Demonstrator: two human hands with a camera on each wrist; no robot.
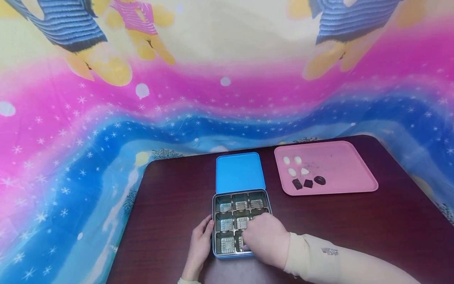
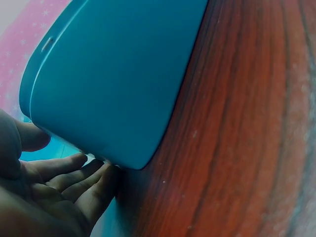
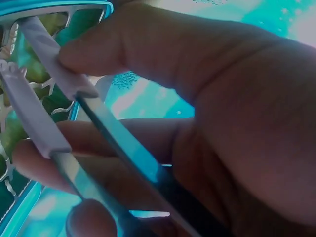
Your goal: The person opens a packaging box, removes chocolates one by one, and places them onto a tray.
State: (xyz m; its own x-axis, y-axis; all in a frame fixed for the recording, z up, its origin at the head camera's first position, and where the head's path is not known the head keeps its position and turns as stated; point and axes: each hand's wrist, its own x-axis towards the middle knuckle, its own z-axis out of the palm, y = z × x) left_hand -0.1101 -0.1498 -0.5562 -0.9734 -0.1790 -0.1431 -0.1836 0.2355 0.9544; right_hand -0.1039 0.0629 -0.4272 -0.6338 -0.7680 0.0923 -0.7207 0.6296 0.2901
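A blue square tin [image 1: 227, 255] stands on the table, its metallic insert [image 1: 241, 205] divided into several compartments. My left hand [image 1: 199, 245] rests along the tin's left side; in the left wrist view its thumb is at the rim and its fingertips [image 2: 106, 170] touch the wall lower down. Over the tin's lower right part, my right hand [image 1: 267, 238] grips a pair of metal tongs [image 3: 121, 136] with pale lilac tips [image 3: 32, 116]. These tips reach over the compartments, spread apart. The right hand hides the tin's lower right compartments in the head view.
The blue lid [image 1: 240, 172] lies against the tin's far side. A pink tray [image 1: 340, 169] at the back right carries several white pieces [image 1: 292, 172] and three dark chocolate-like pieces [image 1: 308, 184]. A patterned cloth [image 1: 220, 98] hangs behind the dark wooden table [image 1: 170, 197].
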